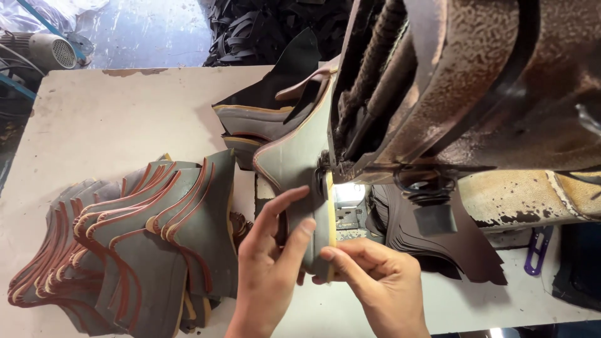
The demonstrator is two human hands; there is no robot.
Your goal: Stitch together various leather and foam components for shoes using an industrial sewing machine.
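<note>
The left hand curls its fingers around the lower end of a grey leather shoe-upper piece, thumb and fingers closed on its edge. The right hand pinches the same piece from the other side, fingertips shut on its yellow-edged rim. The piece stands on edge against the head of a worn, rust-speckled sewing machine. To the left, a fanned stack of grey pieces with reddish trim lies on the pale worktable. Dark leather cut-outs sit under the machine, near a purple tool.
</note>
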